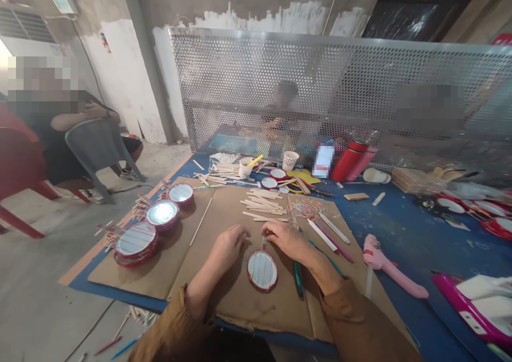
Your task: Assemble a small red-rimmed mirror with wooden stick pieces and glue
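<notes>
Over at the upper left, a seated person (60, 143) leans against a gray chair (94, 149), with a red chair (18, 159) just beside them. On the blue table (100, 284), loose craft sticks (120, 218) lie along the left edge, next to three sets of red-rimmed drums (136, 244) on a cardboard sheet (144, 266). Moving right, the left hand (228, 247) sits narrow, its fingers loosely curled and holding nothing that I can see. Just beyond it, a small drum (262, 270) lies flat on the cardboard in front of the person, its thin handle (264, 243) pointing up between the hands. The right hand (286, 239) is also narrow, with its fingers (269, 230) at the handle's top end; from here I can't tell whether they grip it or only touch it. A heap of craft sticks (262, 207) lies above the hands, and rubber bands (306, 208) sit to their right, beside several markers (328, 236). Farther right are a pink glue gun (386, 266) and a red flask (347, 160).
</notes>
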A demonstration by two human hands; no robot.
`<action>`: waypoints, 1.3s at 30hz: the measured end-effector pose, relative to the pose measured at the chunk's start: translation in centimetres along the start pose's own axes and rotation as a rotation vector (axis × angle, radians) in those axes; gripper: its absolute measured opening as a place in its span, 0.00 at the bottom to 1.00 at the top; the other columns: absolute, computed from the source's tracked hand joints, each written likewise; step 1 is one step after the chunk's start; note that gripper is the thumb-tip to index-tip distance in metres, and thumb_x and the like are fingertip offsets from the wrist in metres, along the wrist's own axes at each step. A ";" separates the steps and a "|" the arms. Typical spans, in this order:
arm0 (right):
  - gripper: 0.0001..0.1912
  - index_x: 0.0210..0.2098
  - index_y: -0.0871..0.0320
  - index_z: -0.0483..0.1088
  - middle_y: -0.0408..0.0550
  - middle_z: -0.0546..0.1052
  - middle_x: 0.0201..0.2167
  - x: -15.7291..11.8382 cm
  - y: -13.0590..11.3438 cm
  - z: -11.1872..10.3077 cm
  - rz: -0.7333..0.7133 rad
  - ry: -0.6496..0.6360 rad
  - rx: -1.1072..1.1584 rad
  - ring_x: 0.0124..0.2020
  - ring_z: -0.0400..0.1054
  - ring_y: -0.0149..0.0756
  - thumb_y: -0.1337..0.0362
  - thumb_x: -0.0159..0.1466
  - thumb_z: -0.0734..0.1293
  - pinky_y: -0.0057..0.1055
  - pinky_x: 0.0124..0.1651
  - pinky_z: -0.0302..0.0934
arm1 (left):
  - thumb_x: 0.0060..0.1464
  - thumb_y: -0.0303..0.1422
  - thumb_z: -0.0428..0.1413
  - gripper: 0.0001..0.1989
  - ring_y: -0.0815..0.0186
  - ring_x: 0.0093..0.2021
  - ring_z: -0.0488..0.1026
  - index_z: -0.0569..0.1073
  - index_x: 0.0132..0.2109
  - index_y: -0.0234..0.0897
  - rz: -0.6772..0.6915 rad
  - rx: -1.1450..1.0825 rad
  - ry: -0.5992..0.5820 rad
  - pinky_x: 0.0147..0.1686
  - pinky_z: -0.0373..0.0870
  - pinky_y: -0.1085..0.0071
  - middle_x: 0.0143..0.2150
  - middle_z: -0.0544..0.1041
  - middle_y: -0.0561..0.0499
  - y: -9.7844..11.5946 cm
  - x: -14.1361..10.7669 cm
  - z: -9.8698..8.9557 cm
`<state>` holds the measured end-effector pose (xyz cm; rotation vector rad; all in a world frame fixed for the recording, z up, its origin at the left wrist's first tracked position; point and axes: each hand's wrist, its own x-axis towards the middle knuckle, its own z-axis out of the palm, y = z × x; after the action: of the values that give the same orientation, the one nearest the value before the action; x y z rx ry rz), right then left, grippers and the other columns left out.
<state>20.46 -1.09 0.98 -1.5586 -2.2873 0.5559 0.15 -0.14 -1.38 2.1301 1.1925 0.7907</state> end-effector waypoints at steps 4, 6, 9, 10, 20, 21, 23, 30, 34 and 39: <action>0.11 0.37 0.57 0.68 0.46 0.73 0.36 0.0 -0.2 -0.2 0.070 0.014 -0.021 0.37 0.66 0.33 0.77 0.58 0.61 0.28 0.40 0.56 | 0.57 0.27 0.43 0.13 0.63 0.35 0.73 0.73 0.36 0.37 -0.011 -0.024 0.006 0.36 0.67 0.71 0.34 0.77 0.48 0.1 -0.1 -0.1; 0.10 0.36 0.58 0.68 0.47 0.73 0.35 -0.1 -0.3 -0.2 0.095 0.021 -0.031 0.37 0.66 0.34 0.76 0.58 0.61 0.28 0.40 0.56 | 0.57 0.26 0.44 0.13 0.63 0.37 0.73 0.73 0.36 0.37 -0.002 -0.034 0.000 0.37 0.67 0.71 0.35 0.77 0.48 0.2 -0.1 -0.3; 0.10 0.35 0.58 0.68 0.47 0.73 0.36 -0.1 -0.2 -0.2 0.099 0.022 -0.038 0.38 0.66 0.35 0.76 0.58 0.61 0.29 0.41 0.55 | 0.57 0.24 0.45 0.13 0.64 0.37 0.72 0.75 0.38 0.37 0.031 -0.030 -0.037 0.38 0.66 0.72 0.36 0.75 0.48 0.4 -0.2 -0.5; 0.10 0.35 0.58 0.68 0.47 0.73 0.36 -0.1 -0.1 -0.2 0.097 0.022 -0.038 0.38 0.66 0.35 0.76 0.58 0.60 0.29 0.41 0.55 | 0.57 0.24 0.46 0.14 0.65 0.36 0.72 0.76 0.39 0.38 0.043 -0.020 -0.057 0.37 0.66 0.73 0.35 0.75 0.49 0.4 -0.2 -0.5; 0.10 0.36 0.57 0.68 0.46 0.72 0.35 0.0 0.0 0.3 0.082 0.043 -0.024 0.37 0.65 0.34 0.75 0.59 0.60 0.28 0.39 0.54 | 0.55 0.27 0.54 0.12 0.69 0.29 0.66 0.79 0.44 0.43 0.143 0.147 -0.112 0.30 0.62 0.75 0.28 0.65 0.54 -0.1 0.1 0.5; 0.09 0.36 0.57 0.68 0.46 0.72 0.35 0.0 -0.1 0.3 0.087 0.044 -0.026 0.37 0.65 0.34 0.74 0.59 0.60 0.28 0.38 0.54 | 0.56 0.28 0.54 0.12 0.69 0.29 0.66 0.79 0.44 0.42 0.142 0.149 -0.118 0.30 0.62 0.75 0.28 0.64 0.54 0.0 0.1 0.5; 0.08 0.36 0.57 0.68 0.45 0.72 0.34 0.0 -0.4 0.2 0.101 0.044 -0.035 0.35 0.65 0.33 0.73 0.59 0.61 0.28 0.37 0.54 | 0.57 0.30 0.54 0.11 0.69 0.29 0.66 0.79 0.44 0.43 0.143 0.148 -0.129 0.30 0.62 0.75 0.28 0.64 0.54 0.3 0.1 0.4; 0.05 0.36 0.57 0.68 0.45 0.72 0.33 -0.1 -0.9 0.2 0.128 0.043 -0.068 0.35 0.65 0.33 0.71 0.60 0.62 0.28 0.36 0.53 | 0.57 0.30 0.53 0.11 0.69 0.29 0.65 0.80 0.41 0.42 0.136 0.143 -0.146 0.29 0.60 0.74 0.27 0.63 0.53 0.5 0.1 0.4; 0.05 0.36 0.57 0.68 0.45 0.72 0.33 0.0 -0.8 0.2 0.133 0.043 -0.073 0.35 0.65 0.34 0.71 0.60 0.63 0.28 0.37 0.53 | 0.56 0.30 0.53 0.11 0.68 0.29 0.65 0.81 0.40 0.43 0.137 0.167 -0.134 0.29 0.60 0.75 0.26 0.63 0.54 0.5 0.1 0.5; 0.05 0.35 0.57 0.68 0.44 0.73 0.32 0.1 -0.6 0.3 0.131 0.046 -0.068 0.34 0.66 0.33 0.71 0.60 0.62 0.28 0.36 0.54 | 0.57 0.29 0.52 0.13 0.69 0.28 0.67 0.80 0.42 0.44 0.108 0.170 -0.129 0.28 0.62 0.76 0.27 0.66 0.53 0.7 0.0 0.3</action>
<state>19.79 -1.25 1.05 -1.7444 -2.2028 0.4742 0.77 -0.49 -1.10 2.3618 1.1198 0.6051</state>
